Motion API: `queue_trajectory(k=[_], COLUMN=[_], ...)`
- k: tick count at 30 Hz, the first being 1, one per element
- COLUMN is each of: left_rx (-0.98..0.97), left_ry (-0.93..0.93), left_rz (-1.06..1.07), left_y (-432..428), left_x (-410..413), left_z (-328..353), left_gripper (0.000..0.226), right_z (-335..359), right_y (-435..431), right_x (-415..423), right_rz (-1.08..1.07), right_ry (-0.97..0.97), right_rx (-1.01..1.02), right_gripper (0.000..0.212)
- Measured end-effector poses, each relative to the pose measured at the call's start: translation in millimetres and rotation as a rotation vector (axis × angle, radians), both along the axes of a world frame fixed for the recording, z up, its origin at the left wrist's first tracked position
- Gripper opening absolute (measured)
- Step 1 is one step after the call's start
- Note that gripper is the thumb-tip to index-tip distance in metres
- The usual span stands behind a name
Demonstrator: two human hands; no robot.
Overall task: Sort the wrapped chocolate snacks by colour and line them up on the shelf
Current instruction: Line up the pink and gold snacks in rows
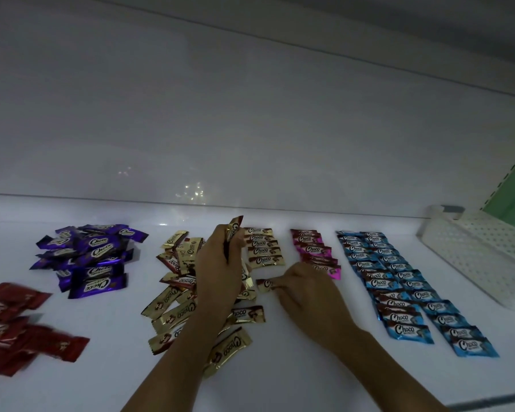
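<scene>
Both forearms reach in over the near edge of the white shelf (pixel 280 382). Of the hands, the left hand (pixel 220 263) grips a few gold snacks (pixel 234 231) upright, fingers curled round them, above the loose gold pile (pixel 173 304). The right hand (pixel 305 289) pinches one gold snack (pixel 263 284) lying flat just nearer than the gold row (pixel 262 248). A pink row (pixel 315 251) and two blue rows (pixel 399 286) lie to the right, a white basket (pixel 488 257) beyond; a purple pile (pixel 87 257) and a blurred red pile (pixel 15 325) lie to the left
</scene>
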State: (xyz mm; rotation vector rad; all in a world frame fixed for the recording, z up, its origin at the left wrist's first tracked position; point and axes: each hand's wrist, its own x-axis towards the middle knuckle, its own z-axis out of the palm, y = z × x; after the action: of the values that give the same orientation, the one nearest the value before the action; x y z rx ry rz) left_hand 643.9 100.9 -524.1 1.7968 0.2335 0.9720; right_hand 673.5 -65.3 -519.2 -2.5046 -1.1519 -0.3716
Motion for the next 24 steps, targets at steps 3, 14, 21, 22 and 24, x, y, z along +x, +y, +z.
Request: queue_trajectory(k=[3, 14, 21, 22, 24], left_rx=[-0.022, -0.157, -0.185, -0.153, -0.1], left_ry=[-0.01, 0.005, -0.056, -0.052, -0.037], left_rz=[0.024, 0.016, 0.039, 0.052, 0.074], left_y=[1, -1, -1, 0, 1], left_x=[1, 3, 4, 4, 5], left_z=[-1, 2, 0, -1, -2], left_gripper=[0.023, 0.027, 0.027, 0.027, 0.026], right_z=[-5, -8, 12, 12, 9], right_y=[-12, 13, 46, 44, 32], right_x=[1, 5, -23, -21, -15], right_rz=[-0.016, -0.045, -0.03, -0.066, -0.158], right_ry=[-0.044, 0.092, 0.88, 0.895, 0.826], right_rx=[0.093, 0.228, 0.824, 0.877, 0.917], right_gripper=[0.026, 0.028, 0.006, 0.007, 0.009])
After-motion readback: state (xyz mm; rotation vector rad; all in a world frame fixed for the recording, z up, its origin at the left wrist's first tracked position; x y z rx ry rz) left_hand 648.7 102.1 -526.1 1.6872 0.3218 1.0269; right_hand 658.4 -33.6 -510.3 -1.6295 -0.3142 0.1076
